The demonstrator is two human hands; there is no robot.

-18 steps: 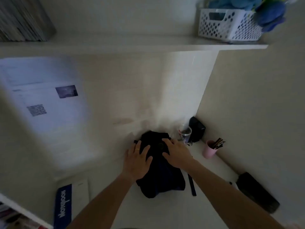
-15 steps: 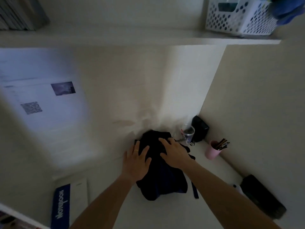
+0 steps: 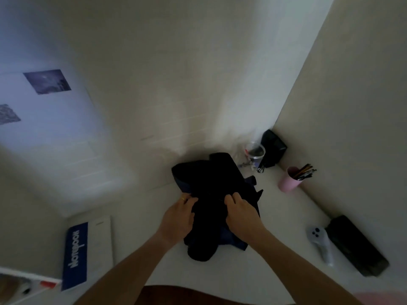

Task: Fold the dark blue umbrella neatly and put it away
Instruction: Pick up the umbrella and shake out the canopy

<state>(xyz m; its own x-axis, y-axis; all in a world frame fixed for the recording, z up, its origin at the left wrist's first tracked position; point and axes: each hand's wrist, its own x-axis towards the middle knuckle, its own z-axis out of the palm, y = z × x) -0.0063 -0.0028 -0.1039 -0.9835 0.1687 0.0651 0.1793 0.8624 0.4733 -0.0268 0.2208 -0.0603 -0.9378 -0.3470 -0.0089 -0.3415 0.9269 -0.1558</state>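
Note:
The dark blue umbrella lies collapsed on the white desk as a rumpled bundle of fabric, its far end near the wall. My left hand rests on the bundle's left edge, fingers curled into the cloth. My right hand is on the bundle's right part, fingers bent and pinching the fabric. A strap tab sticks out on the right side. The handle and shaft are hidden under the fabric.
A clear cup and a black box stand in the back corner. A pink cup of pencils is by the right wall. A white controller and black case lie right. A blue-and-white notebook lies left.
Both hands have slid back toward me along the umbrella and their flat fingers have curled to grip the fabric. The camera has tilted down, so the shelf is out of view.

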